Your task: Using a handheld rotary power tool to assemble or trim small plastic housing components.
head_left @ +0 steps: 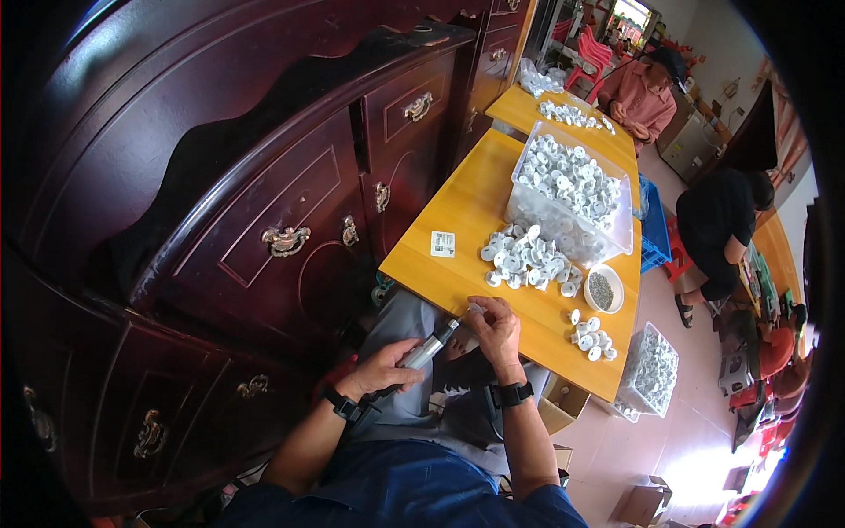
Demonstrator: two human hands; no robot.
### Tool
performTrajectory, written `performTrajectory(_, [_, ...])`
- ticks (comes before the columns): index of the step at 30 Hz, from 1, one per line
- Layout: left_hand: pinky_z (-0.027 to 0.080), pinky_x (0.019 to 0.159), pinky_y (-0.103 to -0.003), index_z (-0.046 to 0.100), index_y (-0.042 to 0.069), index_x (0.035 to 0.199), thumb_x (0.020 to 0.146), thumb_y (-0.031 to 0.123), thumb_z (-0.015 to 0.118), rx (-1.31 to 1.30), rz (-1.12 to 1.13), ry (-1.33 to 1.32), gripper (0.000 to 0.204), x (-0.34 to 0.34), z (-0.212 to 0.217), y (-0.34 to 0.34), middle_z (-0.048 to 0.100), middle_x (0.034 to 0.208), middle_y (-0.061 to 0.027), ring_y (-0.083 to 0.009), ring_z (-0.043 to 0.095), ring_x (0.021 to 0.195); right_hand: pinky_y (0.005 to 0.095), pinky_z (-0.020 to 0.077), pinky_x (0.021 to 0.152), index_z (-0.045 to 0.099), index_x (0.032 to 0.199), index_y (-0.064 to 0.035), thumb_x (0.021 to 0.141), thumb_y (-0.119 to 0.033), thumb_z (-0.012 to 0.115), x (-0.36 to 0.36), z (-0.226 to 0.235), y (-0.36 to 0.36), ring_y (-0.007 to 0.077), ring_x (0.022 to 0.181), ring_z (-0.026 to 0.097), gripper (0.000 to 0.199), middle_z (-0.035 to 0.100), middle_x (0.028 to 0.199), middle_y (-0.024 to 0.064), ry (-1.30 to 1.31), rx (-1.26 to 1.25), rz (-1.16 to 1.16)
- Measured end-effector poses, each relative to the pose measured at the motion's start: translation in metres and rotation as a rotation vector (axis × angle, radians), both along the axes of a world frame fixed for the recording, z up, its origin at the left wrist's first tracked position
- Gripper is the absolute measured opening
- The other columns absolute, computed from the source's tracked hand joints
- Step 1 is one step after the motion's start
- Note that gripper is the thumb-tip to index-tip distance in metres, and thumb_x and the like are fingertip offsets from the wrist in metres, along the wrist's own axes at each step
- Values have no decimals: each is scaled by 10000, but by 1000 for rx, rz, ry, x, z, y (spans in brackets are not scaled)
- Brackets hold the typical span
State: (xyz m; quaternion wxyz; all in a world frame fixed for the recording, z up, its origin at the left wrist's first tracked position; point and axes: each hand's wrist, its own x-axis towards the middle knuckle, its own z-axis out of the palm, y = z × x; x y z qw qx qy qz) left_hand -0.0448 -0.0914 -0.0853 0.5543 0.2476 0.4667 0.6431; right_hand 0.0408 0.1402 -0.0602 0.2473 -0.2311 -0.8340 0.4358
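My left hand (380,370) is wrapped round a grey electric screwdriver (426,350), its black tip pointing up and right. The fingers of my right hand (496,336) are closed on a small white plastic part (476,311) just past that tip, at the table's near edge. Whether tip and part touch I cannot tell. Beyond my hands lies a heap of white plastic parts with round discs (526,260). To its right stands a white bowl (607,310) of small metal screws, with a smaller cluster of white parts (593,341) nearer me.
A clear tub (563,239) full of white parts stands on the yellow table (449,202), near a small white card (443,245). Dark wooden drawers (282,194) rise at left. Another tub (650,374) sits on the floor at right. A person (641,99) sits at the far end.
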Motion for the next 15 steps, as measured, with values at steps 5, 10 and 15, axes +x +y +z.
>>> performTrajectory(5, [437,541,-212,436,20,1399,907,129,712,-2,1,12,575,0,1,0,552,807,3,-66,518,603,288,456,608,751,1030,-55,811,-74,714,1,3,-2,135,625,532,223,585,763,55,4,23,5])
performTrajectory(10, [438,543,-213,440,22,1391,906,128,714,-5,0,9,568,0,2,1,550,801,4,-66,518,604,294,458,609,751,1026,-55,800,-68,721,1,2,-2,141,625,536,229,584,755,57,19,16,12])
performTrajectory(15, [438,541,-215,439,23,1399,904,129,716,-10,-1,10,577,0,0,1,548,795,6,-68,518,597,298,459,603,751,1013,-56,793,-61,726,1,3,-3,150,616,538,221,581,745,61,16,37,12])
